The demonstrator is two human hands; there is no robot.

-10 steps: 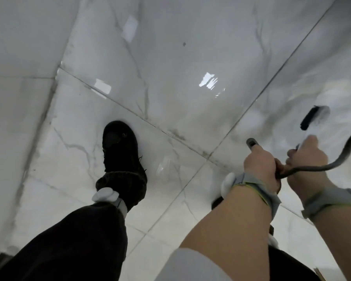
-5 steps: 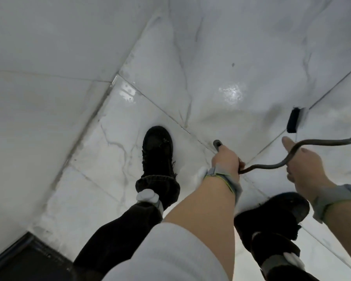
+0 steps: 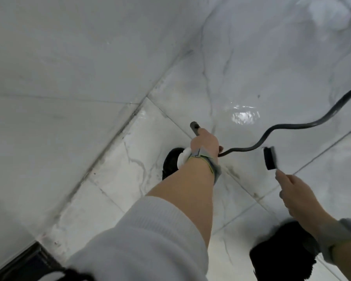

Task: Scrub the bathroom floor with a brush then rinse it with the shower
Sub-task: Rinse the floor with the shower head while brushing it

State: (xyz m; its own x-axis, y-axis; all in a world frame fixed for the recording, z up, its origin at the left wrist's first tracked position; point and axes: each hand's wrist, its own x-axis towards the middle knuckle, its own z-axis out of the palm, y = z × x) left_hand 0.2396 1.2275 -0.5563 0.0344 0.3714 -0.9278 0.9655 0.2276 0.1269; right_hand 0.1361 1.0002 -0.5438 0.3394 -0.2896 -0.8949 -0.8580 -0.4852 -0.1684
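a person's left hand [image 3: 206, 144], at the centre of the frame, was curled round the handle of a dark shower head [image 3: 194, 127], its nozzle end poking out above the knuckles toward the wall-floor corner. the black shower hose [image 3: 280, 128] snaked from under that hand to the right edge of the frame. the right hand [image 3: 296, 194], at lower right, gripped the handle of a scrub brush [image 3: 269, 158], whose black bristle head stuck out past the fingers, just above the wet floor [image 3: 241, 82].

the likeliest trouble from here looked to be footing: the marble-look tiles were glossy with water, a bright glare patch sitting right of centre, and two dark shoes [image 3: 171, 163] stood on them. the loose hose could also catch the brush or a foot, since it passed just beside the bristle head. with both hands full, neither was free to steady a slip.

the brush head appeared narrow and rectangular, black, slightly blurred; whether it touched the tile could not be told. dark grime showed along the grout lines below the left wrist and along the wall joint at centre left, suggesting the scrubbing was not finished there.
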